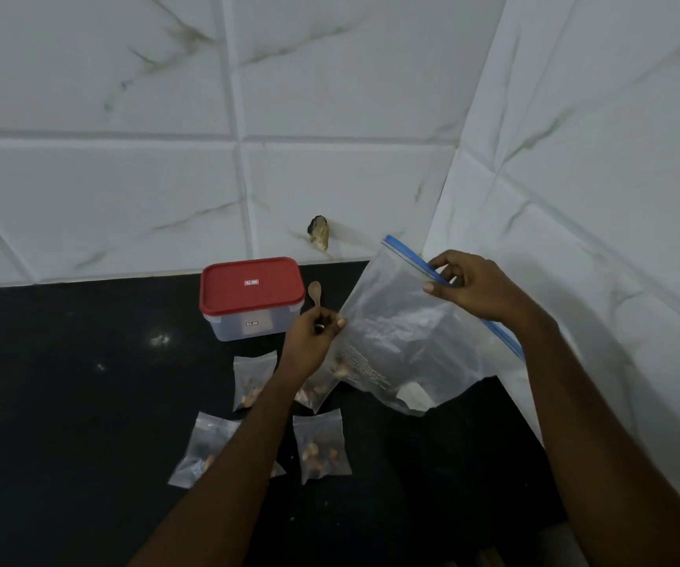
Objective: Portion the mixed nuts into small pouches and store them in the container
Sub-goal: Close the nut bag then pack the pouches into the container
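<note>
We are pinching the blue zip rim of a large clear plastic bag (395,341) with our right hand (469,288) while our left hand (315,333) is gripping a small wooden spoon (314,290); holding the mouth wide should be keeping the nuts (313,392) from spilling. Small clear pouches (322,448) are lying near on the black counter (84,382), with the red-lidded clear container (252,298) sitting closed farther back, against white marbled tiles (125,116).

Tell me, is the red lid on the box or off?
On. The red lid sits flat on the clear container and covers its whole top.
</note>
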Tool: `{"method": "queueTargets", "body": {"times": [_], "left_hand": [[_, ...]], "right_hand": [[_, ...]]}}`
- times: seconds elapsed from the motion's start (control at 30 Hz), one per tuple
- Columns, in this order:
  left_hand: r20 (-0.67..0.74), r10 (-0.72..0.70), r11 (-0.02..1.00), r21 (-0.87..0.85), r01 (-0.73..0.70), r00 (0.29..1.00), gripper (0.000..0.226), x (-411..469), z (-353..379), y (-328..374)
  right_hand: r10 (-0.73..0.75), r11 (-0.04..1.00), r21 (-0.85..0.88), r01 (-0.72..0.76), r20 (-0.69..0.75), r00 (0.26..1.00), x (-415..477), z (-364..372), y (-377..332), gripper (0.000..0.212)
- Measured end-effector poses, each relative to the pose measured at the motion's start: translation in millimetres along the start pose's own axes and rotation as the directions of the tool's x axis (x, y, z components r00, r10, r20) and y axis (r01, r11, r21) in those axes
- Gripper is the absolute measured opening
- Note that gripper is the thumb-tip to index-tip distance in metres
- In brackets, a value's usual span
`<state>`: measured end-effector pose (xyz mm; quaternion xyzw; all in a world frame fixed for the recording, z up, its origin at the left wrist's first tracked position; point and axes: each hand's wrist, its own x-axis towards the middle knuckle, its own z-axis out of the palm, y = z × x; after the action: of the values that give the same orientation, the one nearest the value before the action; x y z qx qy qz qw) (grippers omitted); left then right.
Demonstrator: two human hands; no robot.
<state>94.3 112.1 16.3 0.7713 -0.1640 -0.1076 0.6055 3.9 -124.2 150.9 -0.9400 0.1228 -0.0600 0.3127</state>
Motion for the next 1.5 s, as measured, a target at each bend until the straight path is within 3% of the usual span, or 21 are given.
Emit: {"method": "queueTargets", "body": {"times": [0.1, 0.17, 0.33, 0.43, 0.5, 0.6, 0.67, 0.73, 0.8, 0.9, 0.97, 1.03, 1.13, 1.27, 1.37, 1.5], "left_hand": [[-0.105, 0.001, 0.999, 0.05, 0.004, 0.995, 0.032, 1, 7, 13], [-0.094, 0.072, 0.995, 0.08, -0.064, 0.993, 0.056, -5, 13, 24], [0.203, 0.233, 0.966, 0.065, -0.25, 0.951, 0.08, -26, 23, 36], [0.293, 0.342, 0.918, 0.096, -0.384, 0.893, 0.095, -32, 31, 39], [0.264, 0.362, 0.912, 0.096, -0.398, 0.894, 0.082, -33, 37, 40], [0.049, 0.335, 0.942, -0.002, -0.335, 0.941, 0.029, -31, 39, 45], [-0.055, 0.308, 0.947, -0.076, -0.312, 0.95, 0.015, -28, 36, 52], [-0.091, 0.255, 0.956, -0.124, -0.265, 0.963, 0.018, -21, 31, 61], [-0.075, 0.226, 0.965, -0.119, -0.234, 0.971, 0.018, -11, 26, 67], [0.0, 0.213, 0.972, -0.097, -0.212, 0.977, 0.018, 4, 22, 68], [0.023, 0.252, 0.965, -0.083, -0.25, 0.967, 0.018, 7, 21, 70], [0.05, 0.295, 0.953, -0.087, -0.29, 0.954, 0.02, 6, 20, 73], [0.088, 0.307, 0.948, -0.12, -0.296, 0.948, 0.021, 4, 18, 70], [0.124, 0.275, 0.961, -0.002, -0.277, 0.954, 0.03, -5, 8, 49], [0.18, 0.068, 0.998, 0.004, -0.07, 0.981, 0.048, -11, -3, 18], [0.178, -0.106, 0.98, -0.148, 0.134, 0.978, 0.025, -22, -9, -8]], "right_hand": [[0.045, 0.997, 0.066, -0.041, -0.058, 0.997, 4, 1, -6, 0.037], [0.087, 0.989, 0.13, -0.073, -0.107, 0.99, 8, 1, -12, 0.039], [0.29, 0.878, 0.435, -0.201, -0.147, 0.946, 19, -2, -19, 0.033], [0.372, 0.76, 0.613, -0.218, -0.135, 0.918, 19, 0, -24, 0.029], [0.408, 0.687, 0.701, -0.19, -0.155, 0.9, 17, 5, -26, 0.021], [0.445, 0.596, 0.779, -0.198, -0.115, 0.888, 10, 7, -22, 0.016], [0.429, 0.641, 0.729, -0.24, -0.081, 0.9, 2, 5, -18, 0.023], [0.362, 0.866, 0.426, -0.263, -0.17, 0.917, -6, 3, -17, 0.038], [0.219, 0.976, 0.056, -0.212, -0.297, 0.929, -12, 2, -18, 0.043], [-0.045, 0.988, -0.157, -0.006, -0.322, 0.946, -15, 8, -30, 0.041], [-0.237, 0.952, -0.252, 0.174, -0.243, 0.941, -13, 18, -40, 0.038], [-0.321, 0.911, -0.328, 0.251, -0.179, 0.93, -7, 29, -45, 0.03], [-0.337, 0.922, -0.274, 0.275, -0.216, 0.916, 2, 37, -50, 0.018], [-0.319, 0.947, -0.125, 0.295, -0.261, 0.911, 6, 32, -54, 0.017], [-0.29, 0.955, -0.03, 0.295, -0.304, 0.907, 3, 24, -54, 0.017], [-0.235, 0.961, 0.052, 0.272, -0.361, 0.902, 2, 16, -55, 0.018]]}}
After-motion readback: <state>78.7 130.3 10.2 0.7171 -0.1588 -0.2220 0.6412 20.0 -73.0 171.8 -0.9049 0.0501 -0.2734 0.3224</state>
